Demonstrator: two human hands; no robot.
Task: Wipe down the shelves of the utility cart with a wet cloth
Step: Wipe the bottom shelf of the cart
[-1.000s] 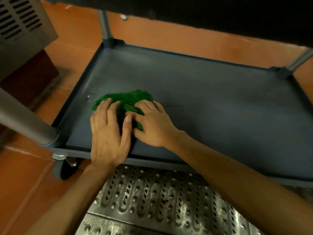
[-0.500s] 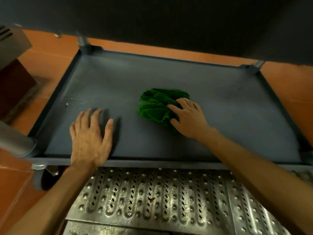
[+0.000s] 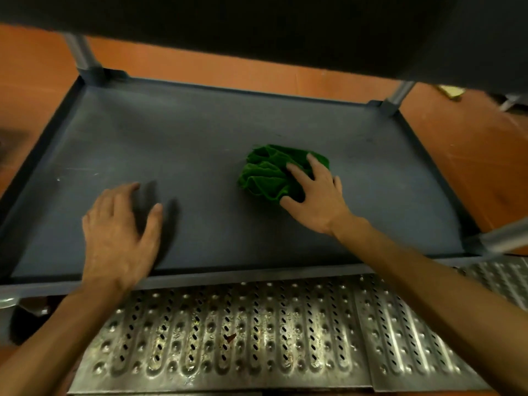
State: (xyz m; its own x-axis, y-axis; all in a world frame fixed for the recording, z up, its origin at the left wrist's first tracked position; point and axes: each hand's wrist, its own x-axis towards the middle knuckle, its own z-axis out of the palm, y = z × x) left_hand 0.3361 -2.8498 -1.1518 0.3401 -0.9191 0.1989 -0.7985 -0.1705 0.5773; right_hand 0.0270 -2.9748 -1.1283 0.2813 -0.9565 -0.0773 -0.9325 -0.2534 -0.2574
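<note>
- Two hands on record, both bare, both over the lower shelf (image 3: 200,130) of the utility cart; 12 o'clock is taken as the far rim, 6 o'clock as the rim nearest the person
- Green cloth (image 3: 265,178): bunched in folds, lying on the shelf floor a little right of centre, well apart from every rim; its longer span runs roughly from 8 o'clock to 2 o'clock
- Right hand (image 3: 318,197): on the cloth's 4 o'clock end, fingers (image 3: 294,171) spread and laid over the folds, thumb against the near edge; it presses the cloth to the shelf and does not bunch it into a fist
- Left hand (image 3: 118,230): blurred, released, fingers loosely extended, nothing in it; placed at the near-left of the shelf, by the 6 o'clock rim; whether the palm touches the surface cannot be told
- Key relation: the cloth lies at about 2 o'clock from the left hand and well apart from it, while the right hand is already on it, so the coming stroke looks to belong to the right hand alone
- Room to travel, as a judgement: bare shelf lies open toward 3 o'clock and 12 o'clock of the cloth, and a sweep across its short axis would cover the widest band
- Other items: upper shelf (image 3: 257,21) dark overhead; perforated metal plate (image 3: 228,338) under the forearms; orange floor (image 3: 471,167) beyond
</note>
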